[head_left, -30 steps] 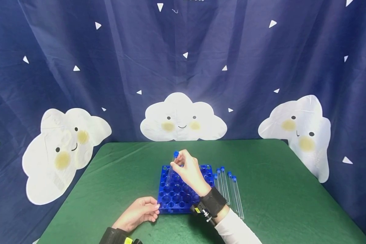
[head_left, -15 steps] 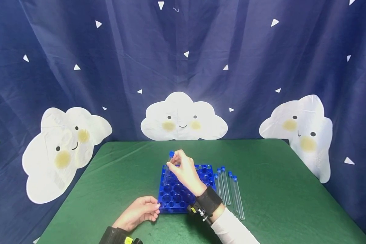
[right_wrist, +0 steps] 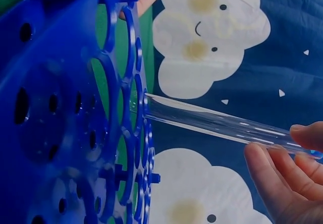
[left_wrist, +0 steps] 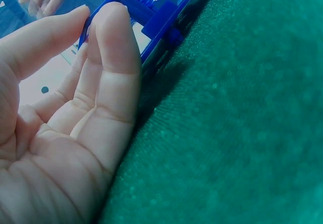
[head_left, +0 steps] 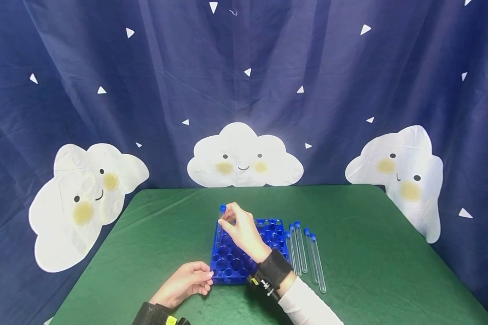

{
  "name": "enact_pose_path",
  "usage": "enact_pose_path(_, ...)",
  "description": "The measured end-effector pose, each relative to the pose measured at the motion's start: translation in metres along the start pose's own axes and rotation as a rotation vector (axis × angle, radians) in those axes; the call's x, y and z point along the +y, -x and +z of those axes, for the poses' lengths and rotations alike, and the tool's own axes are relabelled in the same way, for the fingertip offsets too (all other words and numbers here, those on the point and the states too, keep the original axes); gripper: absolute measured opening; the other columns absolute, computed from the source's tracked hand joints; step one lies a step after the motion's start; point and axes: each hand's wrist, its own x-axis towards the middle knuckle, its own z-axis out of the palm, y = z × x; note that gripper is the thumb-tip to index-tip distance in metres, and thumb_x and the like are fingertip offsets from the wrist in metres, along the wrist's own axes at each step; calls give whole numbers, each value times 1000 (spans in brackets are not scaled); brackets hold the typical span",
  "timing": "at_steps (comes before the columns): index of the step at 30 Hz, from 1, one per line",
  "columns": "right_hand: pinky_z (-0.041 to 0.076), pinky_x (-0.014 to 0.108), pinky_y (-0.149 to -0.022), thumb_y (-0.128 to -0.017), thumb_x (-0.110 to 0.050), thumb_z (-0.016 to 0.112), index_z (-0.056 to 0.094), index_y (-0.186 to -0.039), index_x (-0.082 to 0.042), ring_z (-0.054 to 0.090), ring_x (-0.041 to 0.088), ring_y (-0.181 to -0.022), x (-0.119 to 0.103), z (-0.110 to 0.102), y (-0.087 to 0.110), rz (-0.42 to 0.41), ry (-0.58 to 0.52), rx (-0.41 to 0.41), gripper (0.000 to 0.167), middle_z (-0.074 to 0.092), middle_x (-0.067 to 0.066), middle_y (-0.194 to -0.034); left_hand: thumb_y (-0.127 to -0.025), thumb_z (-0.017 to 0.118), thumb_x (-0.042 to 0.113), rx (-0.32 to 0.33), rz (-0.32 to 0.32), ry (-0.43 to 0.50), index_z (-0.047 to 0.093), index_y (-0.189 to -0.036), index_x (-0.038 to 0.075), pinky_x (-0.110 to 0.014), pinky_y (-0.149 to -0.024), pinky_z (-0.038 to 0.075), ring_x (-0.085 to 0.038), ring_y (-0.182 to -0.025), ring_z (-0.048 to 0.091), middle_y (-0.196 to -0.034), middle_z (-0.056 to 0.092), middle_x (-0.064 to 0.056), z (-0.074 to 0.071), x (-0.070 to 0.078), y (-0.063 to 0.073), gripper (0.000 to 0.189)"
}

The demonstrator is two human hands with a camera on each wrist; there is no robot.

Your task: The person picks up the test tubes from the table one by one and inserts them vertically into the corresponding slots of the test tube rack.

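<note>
My right hand [head_left: 243, 231] pinches a clear test tube [right_wrist: 202, 119] with a blue cap [head_left: 222, 209], thumb and fingertips close below the cap. The tube stands nearly upright over the left side of a blue test tube rack [head_left: 228, 265]. In the right wrist view its lower end reaches into one of the rack's round holes. My left hand [head_left: 187, 283] grips the rack's near left corner between thumb and index finger, with the blue edge [left_wrist: 87, 30] between them in the left wrist view. The right hand and wrist cover part of the rack.
Several capped test tubes [head_left: 301, 248] lie side by side on the green table [head_left: 370, 253], just right of the rack. A dark blue curtain [head_left: 166, 90] with cloud faces hangs behind the table's far edge.
My right hand has moved left with the test tube, to the rack's left side, and the tube has become more upright and a little lower. The left hand stays at the rack corner.
</note>
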Motion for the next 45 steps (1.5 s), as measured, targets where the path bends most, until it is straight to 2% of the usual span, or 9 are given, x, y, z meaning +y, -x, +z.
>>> enact_pose_path(8, 55, 26, -72, -87, -6, 67, 53, -102, -9, 66, 16, -82, 1, 5, 4, 26, -17, -81, 21, 66, 4, -88, -93, 57, 7, 2, -7, 5, 59, -91, 10, -24, -66, 56, -10, -70, 63, -81, 67, -2, 0, 0, -1, 4)
enact_pose_path(16, 55, 24, -74, -87, -4, 67, 54, -105, -7, 66, 14, -82, 3, 9, 5, 34, -30, -129, 23, 66, 5, -89, -94, 57, 6, 5, -15, 11, 59, -90, 10, -24, -66, 56, -10, -69, 63, -80, 67, -1, 1, 1, 0, 5)
enact_pose_path(29, 54, 23, -76, -88, -5, 66, 55, -108, -6, 65, 14, -83, 0, 12, 4, 44, -16, -160, 23, 66, 5, -92, -93, 57, 7, 21, -28, 8, 59, -90, 11, -24, -66, 56, -10, -69, 63, -80, 67, -1, 1, 2, 0, 6)
enact_pose_path(37, 56, 28, -76, -87, -3, 66, 55, -107, -5, 66, 15, -82, -2, 14, 3, 24, -12, -158, 22, 66, 7, -91, -93, 57, 7, 20, -26, 8, 59, -90, 11, -24, -66, 56, -10, -69, 63, -81, 67, -1, 1, 2, 0, 6)
enact_pose_path(45, 55, 23, -75, -87, -3, 66, 55, -105, -5, 66, 14, -82, -1, 16, 4, 30, -20, -154, 21, 66, 7, -92, -93, 58, 7, 9, -16, 4, 59, -91, 10, -25, -66, 56, -10, -70, 63, -81, 67, -2, 0, 1, 0, 4)
